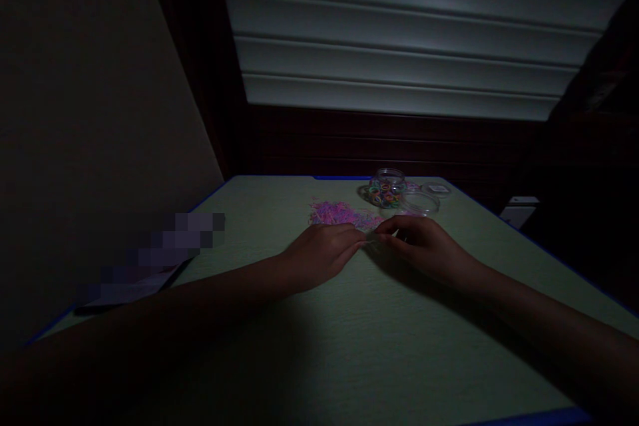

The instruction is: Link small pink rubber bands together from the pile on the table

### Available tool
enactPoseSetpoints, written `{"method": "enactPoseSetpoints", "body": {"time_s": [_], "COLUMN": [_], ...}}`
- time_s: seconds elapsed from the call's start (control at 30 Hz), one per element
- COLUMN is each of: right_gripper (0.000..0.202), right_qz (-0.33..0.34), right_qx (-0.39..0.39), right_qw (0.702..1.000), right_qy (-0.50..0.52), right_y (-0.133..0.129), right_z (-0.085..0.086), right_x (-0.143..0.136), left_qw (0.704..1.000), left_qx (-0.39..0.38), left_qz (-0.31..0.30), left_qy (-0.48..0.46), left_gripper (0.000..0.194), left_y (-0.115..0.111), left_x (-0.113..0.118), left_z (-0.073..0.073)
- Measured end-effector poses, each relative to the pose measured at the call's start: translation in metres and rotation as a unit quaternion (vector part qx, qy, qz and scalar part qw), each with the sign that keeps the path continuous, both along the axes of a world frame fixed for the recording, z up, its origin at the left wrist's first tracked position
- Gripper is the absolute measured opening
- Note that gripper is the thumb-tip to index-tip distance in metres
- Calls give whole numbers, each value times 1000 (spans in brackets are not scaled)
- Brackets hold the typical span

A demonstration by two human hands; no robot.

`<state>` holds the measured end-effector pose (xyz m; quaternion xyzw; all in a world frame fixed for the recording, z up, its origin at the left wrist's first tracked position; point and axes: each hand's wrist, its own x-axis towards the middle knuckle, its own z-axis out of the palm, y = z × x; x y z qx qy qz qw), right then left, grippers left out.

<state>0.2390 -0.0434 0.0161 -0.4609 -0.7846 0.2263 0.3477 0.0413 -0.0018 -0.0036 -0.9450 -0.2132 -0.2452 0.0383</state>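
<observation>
My left hand [327, 249] is closed in a pinch, thumb against fingers, above the middle of the table. Opposite it, my right hand [424, 243] pinches too, its fingertips almost meeting those of the left. Between them shows a thin, pale rubber band [371, 239], faint in the dim light. Just beyond the hands lies a loose pile of small rubber bands [334, 212], mostly pink and purple, partly covered by my left hand. Behind my right hand stands an uncapped clear jar [388, 190] with colourful hair ties inside. A second clear round container [420, 202] is beside it, partly hidden.
A clear round lid [437, 190] with a label lies at the back right. The pale table [319, 346] has blue edging. At its left edge is a dark, flat object [150, 273], blurred by pixels. A white item [519, 212] stands beyond the right edge; slatted panels rise behind.
</observation>
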Motion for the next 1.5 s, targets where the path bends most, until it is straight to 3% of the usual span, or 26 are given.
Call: {"method": "enactPoseSetpoints", "body": {"time_s": [0.3, 0.67, 0.83, 1.27, 1.5], "right_gripper": [17, 13, 13, 9, 10], "right_qz": [25, -22, -5, -3, -10], "right_qx": [25, 46, 52, 134, 146], "right_qw": [999, 998, 998, 975, 971], "right_qy": [-27, -44, -45, -177, -191], "right_y": [-6, -6, -7, -12, -13], "right_z": [2, 8, 7, 10, 10], "right_x": [1, 0, 1, 3, 3], "left_qw": [1000, 1000, 1000, 1000, 1000], "left_qx": [-7, -3, -17, -18, -19], "left_qz": [0, 0, 3, 5, 3], "left_qy": [2, 4, 8, 17, 14], "left_gripper": [20, 23, 23, 21, 22], "left_y": [-1, -1, -1, -3, -3], "left_x": [0, 1, 1, 2, 3], "left_z": [2, 1, 1, 5, 4]}}
